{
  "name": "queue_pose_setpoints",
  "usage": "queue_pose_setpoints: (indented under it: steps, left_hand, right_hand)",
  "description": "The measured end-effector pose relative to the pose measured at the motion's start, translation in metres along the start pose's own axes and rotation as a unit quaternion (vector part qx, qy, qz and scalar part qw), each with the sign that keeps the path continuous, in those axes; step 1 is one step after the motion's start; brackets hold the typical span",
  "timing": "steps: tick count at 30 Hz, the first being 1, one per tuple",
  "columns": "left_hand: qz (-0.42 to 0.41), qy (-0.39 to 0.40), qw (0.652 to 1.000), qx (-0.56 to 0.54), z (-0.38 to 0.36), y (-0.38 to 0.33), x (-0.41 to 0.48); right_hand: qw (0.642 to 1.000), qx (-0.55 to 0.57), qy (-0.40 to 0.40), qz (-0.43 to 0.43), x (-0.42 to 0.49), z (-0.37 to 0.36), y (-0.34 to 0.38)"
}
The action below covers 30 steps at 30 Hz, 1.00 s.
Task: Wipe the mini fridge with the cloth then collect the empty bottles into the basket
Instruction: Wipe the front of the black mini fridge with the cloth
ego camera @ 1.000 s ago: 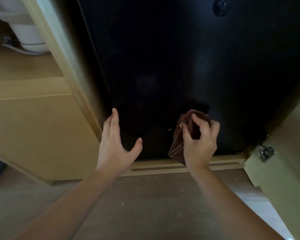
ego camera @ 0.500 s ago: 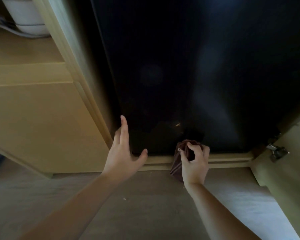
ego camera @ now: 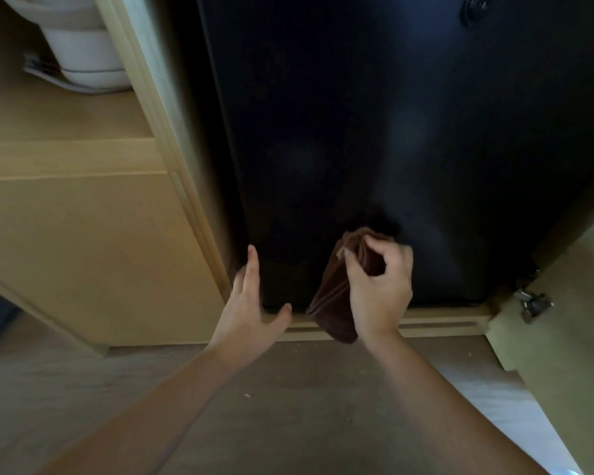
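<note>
The black mini fridge (ego camera: pixel 374 132) fills a wooden cabinet recess, its glossy door facing me. A folded brown cloth (ego camera: pixel 336 296) hangs against the lower part of that door, gripped by my right hand (ego camera: pixel 379 289) with curled fingers. My left hand (ego camera: pixel 251 303) is spread open with straight fingers near the door's lower left corner, beside the cabinet frame. No bottles or basket appear in view.
A wooden cabinet frame (ego camera: pixel 172 159) borders the fridge on the left, with a shelf holding a white appliance (ego camera: pixel 83 46). An open cabinet door with a metal hinge (ego camera: pixel 532 303) stands at the right. A wooden sill (ego camera: pixel 436 323) runs under the fridge above the floor.
My right hand has moved up the door with the cloth from the bottom edge reached half a second ago. My left hand stays open at the lower left corner.
</note>
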<state>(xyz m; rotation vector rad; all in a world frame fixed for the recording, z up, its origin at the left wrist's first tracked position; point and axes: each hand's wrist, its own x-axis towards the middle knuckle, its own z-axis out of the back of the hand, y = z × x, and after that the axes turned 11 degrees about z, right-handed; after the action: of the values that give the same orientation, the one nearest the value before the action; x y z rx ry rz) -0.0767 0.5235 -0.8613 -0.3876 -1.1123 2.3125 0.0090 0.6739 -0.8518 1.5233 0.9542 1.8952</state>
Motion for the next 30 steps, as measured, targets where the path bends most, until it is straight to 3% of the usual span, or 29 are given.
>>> queue_pose_setpoints:
  steps: [4,8,17,26,30]
  left_hand:
    - [-0.005,-0.004,1.0,-0.025,0.005,0.001,0.002]
    - [-0.004,0.011,0.999,-0.049,0.008,0.002,0.003]
    - [-0.017,0.001,0.999,-0.038,0.004,0.007,0.006]
    - [-0.022,-0.002,0.998,-0.052,0.001,0.01,0.006]
    - [-0.016,0.001,0.998,-0.062,0.003,0.009,0.006]
  right_hand:
    - [0.996,0.007,-0.037,0.082,0.014,-0.009,0.019]
    - [0.989,-0.06,-0.018,0.134,0.0,-0.013,0.003]
    - [0.982,-0.138,0.122,0.04,-0.056,-0.014,-0.055]
    - [0.984,-0.117,0.132,-0.033,-0.059,-0.016,-0.056]
    - [0.992,-0.079,0.097,0.009,-0.041,-0.016,-0.028]
